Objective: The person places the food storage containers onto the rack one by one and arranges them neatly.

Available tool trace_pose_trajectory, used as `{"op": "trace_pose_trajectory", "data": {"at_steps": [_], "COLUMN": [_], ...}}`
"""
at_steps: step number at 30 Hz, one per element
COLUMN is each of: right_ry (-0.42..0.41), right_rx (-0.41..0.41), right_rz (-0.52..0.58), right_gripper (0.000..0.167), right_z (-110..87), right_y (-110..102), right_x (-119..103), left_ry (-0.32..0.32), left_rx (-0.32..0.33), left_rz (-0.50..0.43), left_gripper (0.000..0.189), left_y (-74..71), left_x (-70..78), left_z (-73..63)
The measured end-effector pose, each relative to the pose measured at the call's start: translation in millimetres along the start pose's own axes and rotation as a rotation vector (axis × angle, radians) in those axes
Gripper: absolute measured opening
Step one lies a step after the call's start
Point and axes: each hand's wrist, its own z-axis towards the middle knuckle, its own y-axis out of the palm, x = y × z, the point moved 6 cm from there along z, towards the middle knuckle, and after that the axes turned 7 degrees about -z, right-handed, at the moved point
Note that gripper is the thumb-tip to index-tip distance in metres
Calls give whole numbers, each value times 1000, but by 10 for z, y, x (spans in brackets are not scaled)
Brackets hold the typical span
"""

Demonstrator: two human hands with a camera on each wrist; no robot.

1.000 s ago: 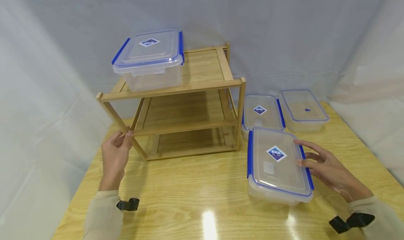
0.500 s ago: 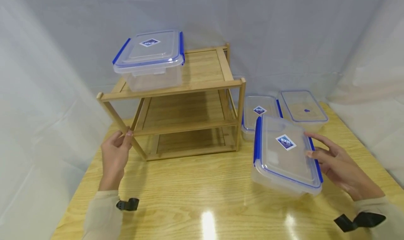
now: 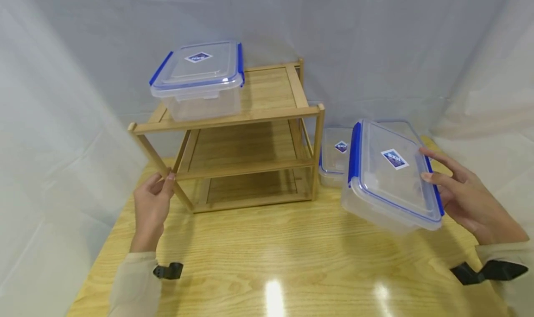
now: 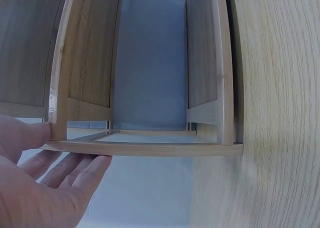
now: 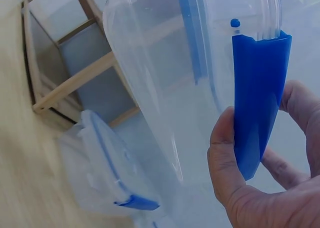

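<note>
A clear plastic food container [image 3: 394,182] with a blue-edged lid and a diamond BXH label hangs tilted above the table at the right. My right hand [image 3: 469,192] grips it by its right edge; in the right wrist view thumb and fingers pinch around the blue clip [image 5: 257,103]. On the left, my left hand [image 3: 153,201] holds the front left post of a three-tier wooden shelf [image 3: 250,117]. The left wrist view shows the thumb [image 4: 30,135] on one side of that post and the fingers under it. Another lidded container [image 3: 198,80] stands on the top tier.
Behind the held container, a lidded container [image 3: 333,150] stands beside the shelf's right side. A further container [image 3: 402,127] is mostly hidden behind the held one. The wooden table [image 3: 233,256] stretches in front of the shelf, with pale curtains [image 3: 375,43] behind and at both sides.
My right hand has lifted the container up and to the right, tilting it more, so it now covers much of the containers behind. My left hand has stayed on the shelf post.
</note>
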Motion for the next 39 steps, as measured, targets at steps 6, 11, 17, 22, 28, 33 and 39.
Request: {"op": "trace_pose_trajectory", "data": {"at_steps": [6,11,17,22,28,33,39], "right_ry": [-15,-46,-77,-86,-66,-31,18], "right_rx": [39,38,11,2,-6,-29,-34], "right_rz": [75,132,209,223,282,311,311], "right_gripper": [55,56,55,53,53,52,54], "right_z": [108,207,363,514,751,931,1113], "right_y": [-7,8,68,135,258,385,541], "right_x": [-268,-501,-767,-961,-1189,-1322,-1436], "left_ry": [-1,8,-4,-4,-9,-14,-6], "left_rx": [-1,6,15,11,7,7,7], "left_rz": [4,21,23,22,15,21,32], "left_gripper": [47,48,48,49,48,49,51], "left_y": [2,3,0,-2,10,6,4], "left_x": [2,14,15,21,5,-23,-14], "left_z": [-2,-11,-19,-13,-11,-12,-20]}}
